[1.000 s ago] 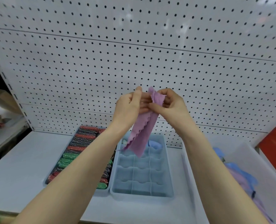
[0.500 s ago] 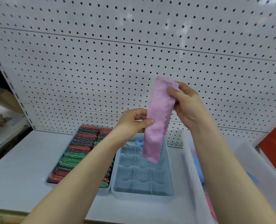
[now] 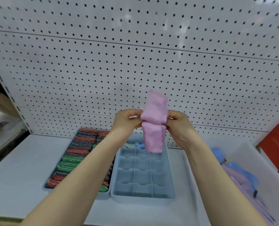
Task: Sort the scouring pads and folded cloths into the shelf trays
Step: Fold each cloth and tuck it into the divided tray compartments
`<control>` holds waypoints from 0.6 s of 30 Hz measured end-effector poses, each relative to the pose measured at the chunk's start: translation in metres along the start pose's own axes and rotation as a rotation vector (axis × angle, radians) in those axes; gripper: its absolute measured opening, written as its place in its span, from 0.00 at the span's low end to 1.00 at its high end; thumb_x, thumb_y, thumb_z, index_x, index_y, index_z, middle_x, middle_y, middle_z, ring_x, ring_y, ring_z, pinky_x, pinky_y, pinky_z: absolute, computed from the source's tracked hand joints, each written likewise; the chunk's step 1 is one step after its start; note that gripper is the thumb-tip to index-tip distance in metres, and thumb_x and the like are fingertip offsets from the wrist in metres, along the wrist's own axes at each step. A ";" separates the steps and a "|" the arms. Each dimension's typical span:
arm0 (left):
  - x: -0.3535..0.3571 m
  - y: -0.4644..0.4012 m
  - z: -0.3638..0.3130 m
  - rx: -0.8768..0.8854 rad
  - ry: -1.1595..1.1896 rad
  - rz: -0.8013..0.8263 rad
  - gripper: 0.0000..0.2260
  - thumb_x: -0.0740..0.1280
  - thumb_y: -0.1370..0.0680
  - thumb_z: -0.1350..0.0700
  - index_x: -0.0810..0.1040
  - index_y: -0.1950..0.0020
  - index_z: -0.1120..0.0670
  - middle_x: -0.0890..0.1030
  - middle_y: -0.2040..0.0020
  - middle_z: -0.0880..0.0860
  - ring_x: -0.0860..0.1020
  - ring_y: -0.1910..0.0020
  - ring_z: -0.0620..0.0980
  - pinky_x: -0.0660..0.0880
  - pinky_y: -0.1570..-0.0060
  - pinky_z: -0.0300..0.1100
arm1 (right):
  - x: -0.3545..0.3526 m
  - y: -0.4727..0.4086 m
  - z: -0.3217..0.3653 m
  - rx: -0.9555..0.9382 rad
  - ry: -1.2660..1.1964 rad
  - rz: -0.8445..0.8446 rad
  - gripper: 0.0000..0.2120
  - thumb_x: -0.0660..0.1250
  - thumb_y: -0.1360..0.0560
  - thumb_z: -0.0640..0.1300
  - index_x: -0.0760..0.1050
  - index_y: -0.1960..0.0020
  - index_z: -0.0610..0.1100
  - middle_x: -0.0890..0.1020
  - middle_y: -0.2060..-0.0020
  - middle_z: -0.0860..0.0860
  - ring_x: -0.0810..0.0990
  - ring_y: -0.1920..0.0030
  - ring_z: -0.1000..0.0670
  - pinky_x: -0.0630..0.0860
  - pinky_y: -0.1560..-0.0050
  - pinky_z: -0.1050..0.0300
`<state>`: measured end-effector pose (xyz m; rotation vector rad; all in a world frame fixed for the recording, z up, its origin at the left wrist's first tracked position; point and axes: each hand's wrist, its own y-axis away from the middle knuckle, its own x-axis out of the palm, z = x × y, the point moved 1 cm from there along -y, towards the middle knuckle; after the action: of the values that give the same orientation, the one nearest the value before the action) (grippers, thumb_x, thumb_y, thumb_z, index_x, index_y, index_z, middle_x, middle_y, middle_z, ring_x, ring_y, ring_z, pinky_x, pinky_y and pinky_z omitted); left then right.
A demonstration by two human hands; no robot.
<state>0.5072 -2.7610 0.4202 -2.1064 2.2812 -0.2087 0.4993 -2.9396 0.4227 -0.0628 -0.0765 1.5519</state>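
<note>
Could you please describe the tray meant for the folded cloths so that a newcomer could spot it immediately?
On the shelf below the pegboard, two blue trays sit side by side. The divided tray is the right one, mostly empty, unlike the left tray packed with scouring pads.

Bright, even light; soft glare on the pegboard (image 3: 181,51) toward 1 o'clock; wide-angle bending at edges; slightly soft.

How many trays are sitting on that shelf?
2, side by side. The left tray is packed with scouring pads. The divided tray right of it is mostly bare, cloths at its far end. A clear bin stands further right.
</note>
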 end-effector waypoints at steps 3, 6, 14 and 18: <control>0.000 -0.004 -0.009 0.098 -0.038 -0.008 0.23 0.65 0.27 0.74 0.85 0.68 0.48 0.84 0.60 0.41 0.82 0.60 0.40 0.77 0.59 0.33 | 0.003 -0.001 0.014 -0.073 -0.043 0.046 0.23 0.56 0.29 0.21 0.83 0.67 0.41 0.85 0.56 0.45 0.81 0.57 0.46 0.78 0.59 0.58; -0.002 -0.004 -0.012 0.183 -0.087 -0.060 0.27 0.62 0.26 0.74 0.85 0.68 0.45 0.83 0.57 0.38 0.80 0.55 0.38 0.77 0.53 0.36 | 0.002 -0.001 0.016 0.077 -0.209 0.140 0.14 0.60 0.21 0.34 0.83 0.46 0.44 0.85 0.51 0.44 0.83 0.56 0.47 0.80 0.56 0.55; 0.001 0.003 -0.015 0.162 0.019 -0.030 0.15 0.59 0.19 0.63 0.79 0.37 0.52 0.81 0.41 0.47 0.80 0.44 0.46 0.78 0.47 0.38 | 0.007 0.003 0.001 0.126 -0.095 0.075 0.09 0.68 0.23 0.37 0.79 0.43 0.39 0.86 0.56 0.46 0.85 0.60 0.50 0.81 0.62 0.57; -0.004 0.005 -0.005 -0.053 -0.023 0.154 0.10 0.68 0.21 0.56 0.79 0.40 0.53 0.83 0.45 0.52 0.83 0.47 0.51 0.81 0.50 0.43 | 0.006 0.000 0.006 0.097 -0.146 0.065 0.10 0.64 0.20 0.36 0.78 0.40 0.40 0.85 0.50 0.42 0.84 0.54 0.46 0.82 0.49 0.50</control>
<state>0.5026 -2.7563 0.4243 -1.9323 2.4477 -0.1196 0.4985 -2.9339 0.4284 0.1258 -0.1151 1.6214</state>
